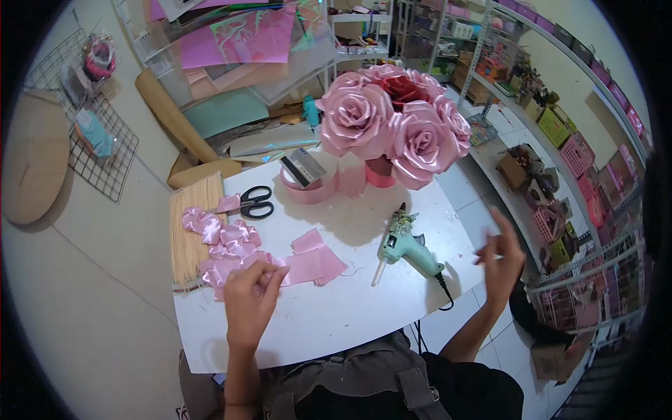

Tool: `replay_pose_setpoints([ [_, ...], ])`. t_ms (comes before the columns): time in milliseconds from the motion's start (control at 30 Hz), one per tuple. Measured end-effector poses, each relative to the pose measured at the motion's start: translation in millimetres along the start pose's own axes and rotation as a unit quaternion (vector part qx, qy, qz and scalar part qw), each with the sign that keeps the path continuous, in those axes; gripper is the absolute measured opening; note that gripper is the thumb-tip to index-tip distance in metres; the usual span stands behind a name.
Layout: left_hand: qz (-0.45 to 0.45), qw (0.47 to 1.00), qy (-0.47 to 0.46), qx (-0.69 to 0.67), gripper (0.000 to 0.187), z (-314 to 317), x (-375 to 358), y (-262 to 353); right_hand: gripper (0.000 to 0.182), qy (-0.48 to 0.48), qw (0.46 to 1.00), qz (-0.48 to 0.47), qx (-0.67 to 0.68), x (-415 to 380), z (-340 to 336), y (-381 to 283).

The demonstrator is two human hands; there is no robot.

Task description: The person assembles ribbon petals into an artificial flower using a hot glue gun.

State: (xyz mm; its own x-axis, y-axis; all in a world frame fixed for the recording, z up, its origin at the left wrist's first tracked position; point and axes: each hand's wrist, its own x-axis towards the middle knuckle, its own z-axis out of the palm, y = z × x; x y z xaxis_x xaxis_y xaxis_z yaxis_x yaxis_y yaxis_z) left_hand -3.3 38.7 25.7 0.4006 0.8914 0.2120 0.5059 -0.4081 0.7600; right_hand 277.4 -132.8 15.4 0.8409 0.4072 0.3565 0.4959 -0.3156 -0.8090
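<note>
Satin petals left of centre, glue gun parked over on the right-hand side.

So from where I'm standing, the left hand (253,299) has thumb and fingers pinched narrow at the edge of the flat pink ribbon pieces (311,264); can't tell if one's actually between the tips. Right hand (500,262) is up past the table's (336,336) right edge, fingers loosely curled, nothing in it that I can see. The mint glue gun (409,252) lies handle toward that hand, nozzle up-frame, probably for an easy, safe grab. Folded satin petals (234,239) pile at left, partly on thin wooden sticks (187,245), likely to keep them together, with black-handled scissors (257,204) just above. Satin roses (392,126) sit upper centre, I'd guess clear of the work.
</note>
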Motion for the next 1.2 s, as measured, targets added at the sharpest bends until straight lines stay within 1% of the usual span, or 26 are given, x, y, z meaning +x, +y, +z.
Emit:
replay_pose_setpoints([
  [33,0.104,0.992,-0.009,0.073,0.014,0.7,7.1,-3.0,0.051,-0.142,0.989,-0.05,-0.005,-4.0,10.1,-7.7],
  [67,0.125,0.989,-0.031,0.076,0.022,5.2,13.3,-10.5,0.052,-0.191,0.969,-0.154,-0.003,-6.3,21.2,-14.2],
  [100,0.12,0.989,-0.023,0.078,0.022,9.4,17.2,-16.9,0.053,-0.236,0.937,-0.258,-0.001,-8.5,32.3,-20.7],
  [167,0.205,0.962,-0.08,0.163,0.027,18.8,23.3,-26.2,0.059,-0.304,0.935,-0.148,-0.103,-23.8,45.6,-30.1],
  [233,0.177,0.964,-0.091,0.177,0.032,30.2,20.6,-32.9,0.06,-0.303,0.928,-0.174,-0.133,-28.4,59.5,-18.9],
  [300,0.177,0.952,-0.094,0.232,0.032,38.8,17.4,-37.9,0.055,-0.273,0.928,-0.155,-0.201,-30.0,67.9,-15.9],
  [367,0.169,0.95,-0.1,0.241,0.03,38.3,17.1,-36.2,0.052,-0.267,0.932,-0.157,-0.189,-28.5,72.0,-16.4],
  [400,0.168,0.947,-0.112,0.251,0.028,37.3,16.8,-35.8,0.051,-0.258,0.944,-0.135,-0.153,-27.8,73.1,-14.7],
  [433,0.165,0.947,-0.111,0.253,0.028,37.6,15.6,-36.8,0.051,-0.248,0.955,-0.111,-0.117,-27.4,73.7,-13.4],
  [467,0.17,0.948,-0.098,0.251,0.024,39.4,15.0,-38.6,0.051,-0.249,0.955,-0.114,-0.115,-27.4,73.1,-12.7],
  [533,0.175,0.949,-0.082,0.249,0.021,42.2,14.3,-41.9,0.048,-0.208,0.966,-0.118,-0.103,-26.5,69.7,-11.6],
  [567,0.167,0.96,-0.066,0.215,0.02,43.2,13.6,-43.6,0.048,-0.209,0.965,-0.12,-0.101,-24.8,66.6,-12.2],
  [633,0.157,0.969,-0.048,0.182,0.019,40.1,14.0,-43.1,0.047,-0.163,0.969,-0.181,-0.045,-22.6,58.6,-17.0],
  [700,0.167,0.978,0.013,0.123,0.019,33.3,15.5,-38.5,0.043,-0.135,0.977,-0.165,-0.003,-25.5,55.5,-24.5],
  [733,0.167,0.978,0.013,0.124,0.019,34.5,15.1,-42.2,0.04,-0.116,0.978,-0.17,0.023,-27.1,53.0,-26.7],
  [767,0.06,0.995,-0.004,-0.085,0.018,37.3,15.3,-48.9,0.038,-0.096,0.978,-0.176,0.049,-28.2,50.9,-29.7],
  [800,-0.051,0.955,-0.02,-0.29,0.017,34.9,17.6,-44.3,0.028,-0.072,0.975,-0.205,0.04,-29.9,49.6,-34.7],
  [833,-0.049,0.956,-0.02,-0.288,0.017,31.3,16.4,-36.9,0.028,-0.07,0.976,-0.204,0.042,-34.0,49.5,-36.3],
  [900,-0.067,0.913,0.045,-0.4,0.031,20.8,10.5,-8.6,0.021,-0.137,0.972,-0.103,0.164,-47.4,50.5,-38.6],
  [933,-0.067,0.916,0.082,-0.388,0.038,19.6,7.1,1.5,0.018,-0.159,0.952,-0.082,0.248,-54.7,50.2,-47.3],
  [967,-0.064,0.917,0.078,-0.385,0.038,21.3,2.4,-0.1,0.021,-0.233,0.926,-0.003,0.295,-62.0,49.9,-44.4],
  [1033,0.02,0.958,0.1,-0.268,0.03,22.1,-6.2,-1.7,0.022,-0.325,0.895,0.027,0.305,-68.5,51.9,-55.3],
  [1067,0.136,0.969,0.126,-0.162,0.023,18.9,-5.4,0.9,0.023,-0.361,0.88,0.037,0.307,-69.9,53.2,-59.8],
  [1133,0.122,0.975,0.119,-0.144,0.021,17.0,-7.3,3.1,0.026,-0.441,0.851,0.036,0.283,-70.7,55.3,-61.1],
  [1167,0.103,0.979,0.121,-0.13,0.019,16.9,-9.2,1.6,0.026,-0.432,0.854,0.04,0.288,-71.4,56.9,-61.6],
  [1200,0.122,0.985,0.089,-0.083,0.025,12.9,-11.1,-3.4,0.026,-0.431,0.861,0.01,0.268,-71.2,58.1,-62.1],
])
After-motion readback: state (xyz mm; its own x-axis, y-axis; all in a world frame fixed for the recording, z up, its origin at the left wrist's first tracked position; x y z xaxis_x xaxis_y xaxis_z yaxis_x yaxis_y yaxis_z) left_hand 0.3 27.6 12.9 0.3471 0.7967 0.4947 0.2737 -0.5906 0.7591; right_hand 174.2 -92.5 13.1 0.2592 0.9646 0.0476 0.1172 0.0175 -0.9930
